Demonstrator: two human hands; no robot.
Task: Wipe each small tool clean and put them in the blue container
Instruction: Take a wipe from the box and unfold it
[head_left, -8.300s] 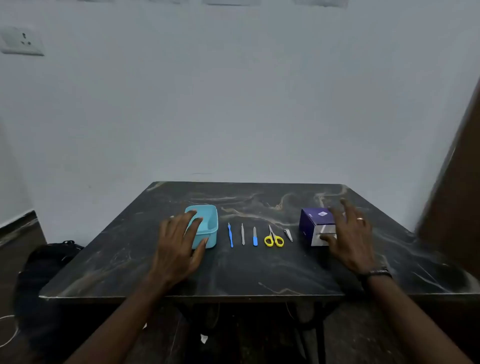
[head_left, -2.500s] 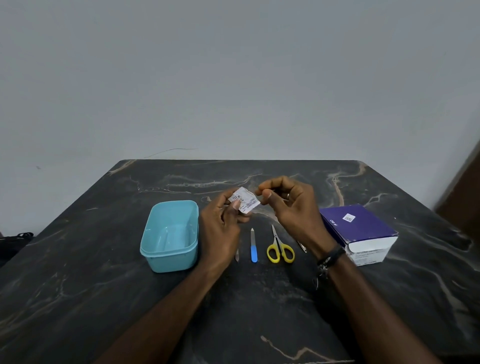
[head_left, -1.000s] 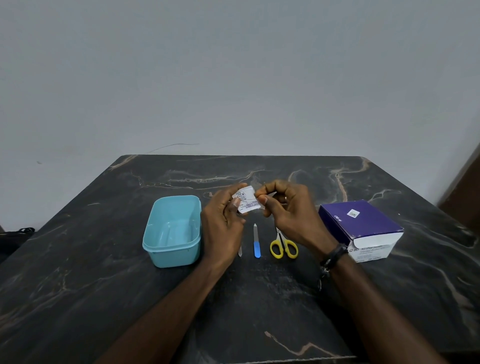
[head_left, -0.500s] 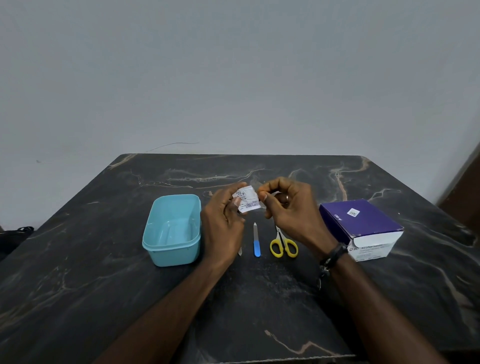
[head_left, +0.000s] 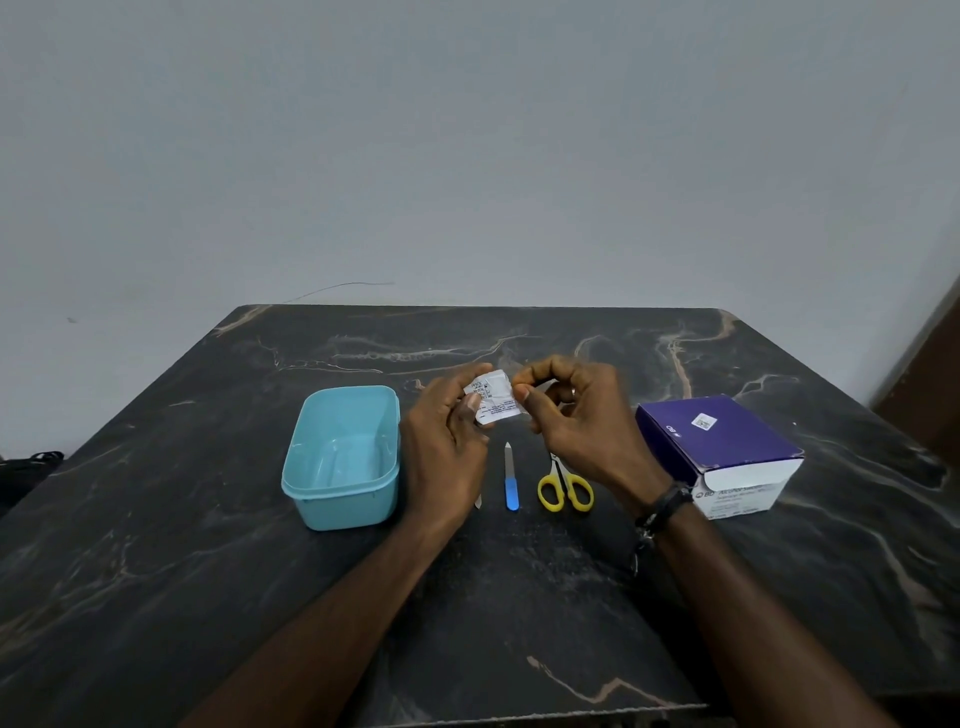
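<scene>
Scissors (head_left: 564, 486) beside file (head_left: 511, 480) — purple box (head_left: 719, 453) rightward.

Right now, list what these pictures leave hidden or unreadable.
- Head view: the left hand covers all but the tip of a metal tool.
- The right hand hides the scissors' blades.
- The print on the packet both hands pinch is too small.

You are looking at a black table (head_left: 208, 597) with thin tan and white veins, like marble. The container (head_left: 340, 499) is showing light blue. The scissors (head_left: 564, 491) are showing yellow handles, the file (head_left: 511, 493) a blue handle. The box (head_left: 727, 441) is showing purple on top, white in front. The packet (head_left: 494, 404) is showing white with dark print.
</scene>
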